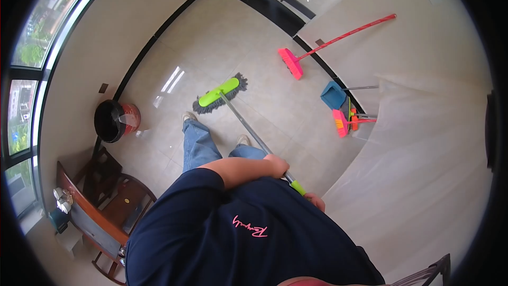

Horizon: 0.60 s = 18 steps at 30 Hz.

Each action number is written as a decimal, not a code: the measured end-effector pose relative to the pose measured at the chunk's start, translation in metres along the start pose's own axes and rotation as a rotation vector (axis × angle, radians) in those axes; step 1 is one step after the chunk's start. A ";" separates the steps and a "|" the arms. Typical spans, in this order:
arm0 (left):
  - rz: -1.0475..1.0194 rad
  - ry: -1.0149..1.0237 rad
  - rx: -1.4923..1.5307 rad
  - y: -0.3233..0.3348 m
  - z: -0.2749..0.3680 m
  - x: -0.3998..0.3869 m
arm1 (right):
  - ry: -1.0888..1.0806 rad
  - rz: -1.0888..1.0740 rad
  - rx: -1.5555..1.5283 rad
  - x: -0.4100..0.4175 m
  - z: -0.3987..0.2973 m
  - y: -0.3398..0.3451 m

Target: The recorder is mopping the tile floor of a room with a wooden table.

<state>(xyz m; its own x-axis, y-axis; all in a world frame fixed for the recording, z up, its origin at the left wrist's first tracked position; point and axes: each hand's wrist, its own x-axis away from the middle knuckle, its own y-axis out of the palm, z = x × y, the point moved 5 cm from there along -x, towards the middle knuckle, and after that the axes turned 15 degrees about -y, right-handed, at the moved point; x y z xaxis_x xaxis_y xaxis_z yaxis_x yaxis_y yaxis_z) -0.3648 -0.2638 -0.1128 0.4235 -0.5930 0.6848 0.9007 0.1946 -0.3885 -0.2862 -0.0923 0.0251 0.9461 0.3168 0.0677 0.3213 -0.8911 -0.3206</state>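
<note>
A dust mop with a lime-green plate and a grey fringed head (pixel 219 93) lies flat on the tiled floor, ahead of my feet. Its metal pole (pixel 248 128) slants back toward my right side. My left hand (pixel 277 165) reaches across my body and is wrapped around the pole's upper part. Close to the pole's top end, just past the green grip (pixel 297 187), my right hand (pixel 316 201) holds the handle; my torso partly hides that hand.
A pink broom (pixel 291 63) leans on the right wall. Nearby are a blue dustpan (pixel 333 94) and another pink broom (pixel 340 123), beside a translucent sheet (pixel 412 159). At left stand a black-lined bucket (pixel 131 120), a wooden chair (pixel 123 198) and a table (pixel 93 210).
</note>
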 end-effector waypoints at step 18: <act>0.545 -0.408 0.359 -0.193 -0.338 0.138 | -0.256 -0.284 -0.172 -0.330 -0.046 0.277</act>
<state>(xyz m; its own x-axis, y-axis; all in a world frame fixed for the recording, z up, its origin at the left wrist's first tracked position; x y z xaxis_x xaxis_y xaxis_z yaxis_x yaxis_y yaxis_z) -0.5131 -0.6477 -0.1516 0.7559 -0.0185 0.6544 0.5011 0.6595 -0.5602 -0.5078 -0.4583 -0.0428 0.7853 0.6087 -0.1129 0.5904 -0.7912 -0.1591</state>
